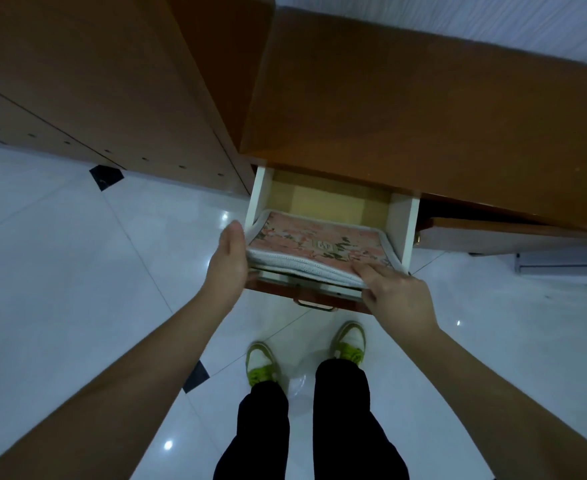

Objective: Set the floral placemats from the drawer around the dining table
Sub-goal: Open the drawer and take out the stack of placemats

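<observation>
Placemats [314, 245], stacked, floral side up, half lifted from open drawer [402, 230]. Left hand [229, 258] gripping left edge, right hand [394, 292] pinching near right corner. Risk: limp lower mats sliding out, or snagging on drawer's front lip.

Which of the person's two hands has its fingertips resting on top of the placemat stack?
The right hand: its fingers lie on the top of the floral placemats at the near right corner. The left hand holds the stack's left edge from the side.
</observation>
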The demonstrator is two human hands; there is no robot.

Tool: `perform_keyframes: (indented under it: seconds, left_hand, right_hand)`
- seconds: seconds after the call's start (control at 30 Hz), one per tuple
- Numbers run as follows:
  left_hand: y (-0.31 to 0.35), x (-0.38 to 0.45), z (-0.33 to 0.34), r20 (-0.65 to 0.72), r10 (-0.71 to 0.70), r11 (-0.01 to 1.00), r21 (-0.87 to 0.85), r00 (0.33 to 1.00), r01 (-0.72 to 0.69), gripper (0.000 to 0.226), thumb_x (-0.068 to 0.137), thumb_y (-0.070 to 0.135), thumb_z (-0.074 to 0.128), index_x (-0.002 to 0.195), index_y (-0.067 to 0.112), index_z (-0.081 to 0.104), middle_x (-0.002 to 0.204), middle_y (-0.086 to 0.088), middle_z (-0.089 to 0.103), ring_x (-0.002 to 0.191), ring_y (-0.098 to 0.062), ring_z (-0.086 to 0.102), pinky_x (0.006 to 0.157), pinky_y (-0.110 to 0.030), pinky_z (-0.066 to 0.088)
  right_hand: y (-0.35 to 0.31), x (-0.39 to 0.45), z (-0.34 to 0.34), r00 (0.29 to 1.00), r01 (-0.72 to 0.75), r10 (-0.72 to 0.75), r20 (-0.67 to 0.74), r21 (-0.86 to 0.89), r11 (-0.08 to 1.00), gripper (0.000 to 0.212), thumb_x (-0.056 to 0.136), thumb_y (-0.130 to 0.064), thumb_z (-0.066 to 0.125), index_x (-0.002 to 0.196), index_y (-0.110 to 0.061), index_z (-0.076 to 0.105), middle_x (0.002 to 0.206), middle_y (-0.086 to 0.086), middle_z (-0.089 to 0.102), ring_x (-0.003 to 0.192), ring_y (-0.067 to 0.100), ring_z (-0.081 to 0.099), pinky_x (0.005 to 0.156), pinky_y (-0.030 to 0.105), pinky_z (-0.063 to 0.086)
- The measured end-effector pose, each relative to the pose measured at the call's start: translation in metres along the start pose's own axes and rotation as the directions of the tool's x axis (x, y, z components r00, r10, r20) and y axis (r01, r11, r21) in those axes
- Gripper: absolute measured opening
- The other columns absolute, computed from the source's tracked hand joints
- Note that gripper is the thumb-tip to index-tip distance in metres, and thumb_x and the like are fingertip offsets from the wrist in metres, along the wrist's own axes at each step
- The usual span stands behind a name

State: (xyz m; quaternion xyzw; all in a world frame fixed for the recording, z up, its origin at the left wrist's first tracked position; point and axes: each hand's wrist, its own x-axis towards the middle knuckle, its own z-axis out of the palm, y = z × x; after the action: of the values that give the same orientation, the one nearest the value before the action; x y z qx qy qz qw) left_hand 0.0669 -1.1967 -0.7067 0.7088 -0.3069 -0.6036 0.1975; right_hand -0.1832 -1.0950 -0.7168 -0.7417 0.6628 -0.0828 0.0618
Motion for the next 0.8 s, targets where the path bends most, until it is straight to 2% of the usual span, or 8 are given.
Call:
perform_keyframes:
  seconds: [0.07,0.17,0.33,0.47,0.53,0.6,0.67,0.8]
  left_hand:
    - [0.008,-0.002,-0.006,0.127,-0.303,0.918,-0.228,0.945,0.325,0.065,0.096,0.067,0.029,0.117,0.011,0.057,0.106,-0.013,0.071,0.096,-0.029,0.069,0.083,-0.047,0.057]
    - [0.004,0.002,-0.025,0.385,-0.485,0.778,-0.221,0.785,0.588,0.083,0.090,0.076,0.029,0.116,0.005,0.063,0.112,-0.020,0.071,0.106,-0.033,0.065,0.085,-0.047,0.053]
    - [-0.005,-0.004,-0.032,0.438,-0.532,0.828,0.091,0.724,0.554,0.043,0.085,0.025,0.068,0.123,0.008,0.061,0.099,-0.013,0.075,0.081,-0.024,0.073,0.065,-0.035,0.060]
    - [-0.020,-0.015,-0.034,0.387,-0.505,0.863,0.191,0.772,0.468,0.037,0.092,0.009,0.063,0.129,0.010,0.056,0.104,-0.012,0.073,0.086,-0.023,0.071,0.063,-0.034,0.060]
    - [-0.026,-0.019,-0.035,0.397,-0.470,0.881,0.169,0.788,0.441,0.042,0.092,0.008,0.065,0.132,0.016,0.053,0.115,-0.012,0.071,0.095,-0.026,0.071,0.068,-0.038,0.060]
    - [-0.030,-0.025,-0.036,0.428,-0.421,0.906,0.150,0.800,0.397,0.051,0.091,0.009,0.067,0.136,0.023,0.047,0.121,-0.010,0.069,0.104,-0.029,0.070,0.082,-0.046,0.059]
    - [-0.030,-0.033,-0.039,0.450,-0.365,0.930,0.144,0.815,0.337,0.060,0.089,0.011,0.070,0.138,0.029,0.042,0.123,-0.006,0.068,0.108,-0.028,0.069,0.091,-0.051,0.055]
    - [-0.017,-0.061,-0.054,0.442,-0.207,0.975,0.167,0.873,0.147,0.060,0.089,0.012,0.070,0.136,0.038,0.042,0.124,0.001,0.067,0.109,-0.023,0.067,0.091,-0.048,0.056]
  right_hand:
    - [-0.006,-0.011,-0.010,1.000,0.018,-0.018,0.006,0.002,1.000,0.048,0.053,-0.005,0.084,0.099,-0.018,0.074,0.086,0.002,0.075,0.062,0.022,0.068,0.046,0.024,0.047]
    - [-0.018,-0.032,-0.020,0.997,0.080,-0.080,-0.001,0.024,0.997,0.049,0.049,-0.005,0.082,0.095,-0.021,0.075,0.084,0.000,0.075,0.063,0.021,0.069,0.049,0.025,0.051]
    - [-0.034,-0.065,-0.020,0.989,-0.007,-0.015,0.145,0.148,0.989,0.051,0.057,-0.008,0.079,0.106,-0.020,0.072,0.103,-0.001,0.074,0.084,0.021,0.072,0.070,0.032,0.059]
    - [-0.025,-0.078,-0.024,0.896,-0.305,0.147,0.419,0.339,0.890,0.052,0.084,-0.057,0.060,0.127,-0.029,0.059,0.125,-0.012,0.061,0.113,0.012,0.057,0.096,0.036,0.047]
    - [-0.021,-0.077,-0.033,0.774,-0.609,0.419,0.475,0.376,0.698,0.053,0.089,-0.070,0.043,0.120,-0.030,0.058,0.118,-0.012,0.060,0.105,0.008,0.056,0.084,0.027,0.045]
    - [-0.019,-0.070,-0.044,0.435,-0.893,0.658,0.615,0.388,0.228,0.060,0.094,-0.069,0.030,0.110,-0.020,0.061,0.109,0.003,0.063,0.094,0.017,0.059,0.075,0.028,0.045]
    - [-0.010,-0.070,-0.043,0.131,-0.902,0.520,0.844,0.319,-0.290,0.053,0.095,-0.063,0.037,0.104,-0.017,0.063,0.103,0.008,0.065,0.097,0.025,0.060,0.086,0.039,0.050]
    - [-0.003,-0.081,-0.038,0.157,-0.838,0.286,0.945,0.281,-0.468,0.044,0.089,-0.039,0.066,0.123,-0.012,0.063,0.111,0.009,0.073,0.108,0.027,0.066,0.091,0.043,0.054]
